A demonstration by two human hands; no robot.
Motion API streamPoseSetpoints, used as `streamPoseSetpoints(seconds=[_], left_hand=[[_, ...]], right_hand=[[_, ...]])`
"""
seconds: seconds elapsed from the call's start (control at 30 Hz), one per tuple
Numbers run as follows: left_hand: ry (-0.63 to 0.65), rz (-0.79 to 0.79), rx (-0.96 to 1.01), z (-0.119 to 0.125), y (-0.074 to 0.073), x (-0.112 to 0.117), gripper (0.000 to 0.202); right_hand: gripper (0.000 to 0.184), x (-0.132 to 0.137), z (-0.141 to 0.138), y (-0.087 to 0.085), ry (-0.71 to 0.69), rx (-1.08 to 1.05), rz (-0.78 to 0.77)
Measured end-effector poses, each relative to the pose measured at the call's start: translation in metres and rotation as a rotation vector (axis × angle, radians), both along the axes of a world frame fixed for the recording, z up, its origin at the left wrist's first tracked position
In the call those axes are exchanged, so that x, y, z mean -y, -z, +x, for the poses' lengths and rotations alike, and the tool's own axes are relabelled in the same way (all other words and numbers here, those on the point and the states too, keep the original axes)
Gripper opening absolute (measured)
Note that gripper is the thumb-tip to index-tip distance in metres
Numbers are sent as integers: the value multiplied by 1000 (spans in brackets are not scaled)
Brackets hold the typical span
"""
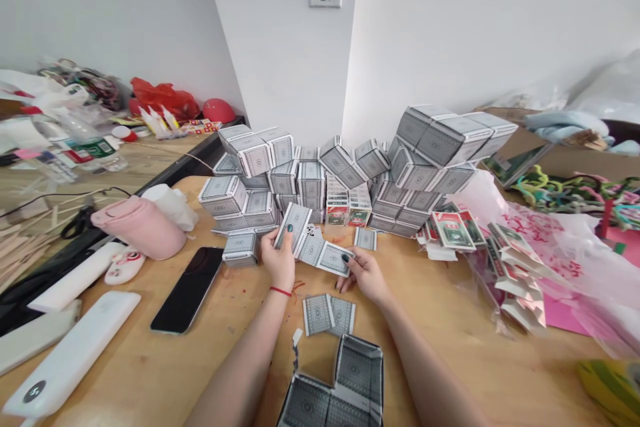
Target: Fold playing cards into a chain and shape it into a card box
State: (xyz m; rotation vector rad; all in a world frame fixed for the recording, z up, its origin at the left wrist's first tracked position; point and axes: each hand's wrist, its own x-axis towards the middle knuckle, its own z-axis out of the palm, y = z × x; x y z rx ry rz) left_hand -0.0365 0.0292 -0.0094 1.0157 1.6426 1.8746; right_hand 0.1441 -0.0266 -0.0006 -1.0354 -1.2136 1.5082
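Note:
My left hand point(281, 259) is closed on a grey-backed playing card point(296, 221), the thumb lying across its back. Attached to or overlapping it, a run of playing cards point(334, 259) slants down to the right. At that end my right hand point(367, 273) pinches the edge of the last card. On the table below lie two loose cards point(319, 315), overlapping. Closer to me sits a box-like piece made of folded cards point(356, 373). Behind my hands, many card blocks point(311, 183) are stacked, and a single card point(365, 239) lies flat before them.
A black phone point(189, 290), pink cup point(143, 225) and white power bank point(75, 353) lie on the left. On the right are opened card boxes point(517, 273), card packs point(454, 230) and pink plastic wrap point(550, 233). A yellow roll point(613, 383) is at the lower right.

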Motion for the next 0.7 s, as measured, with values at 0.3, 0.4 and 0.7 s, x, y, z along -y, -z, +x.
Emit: streamPoseSetpoints(seconds=[0.3,0.4,0.7], left_hand=[[49,-30,-63,5,-8,6,30],[54,-17,-103,7,-10,10,29],[46,12,-155,13,-11,15,23]], right_hand=[[33,-5,2,6,82,-10,44],[31,-5,-1,5,97,-16,34],[26,-5,-3,3,121,-9,48]])
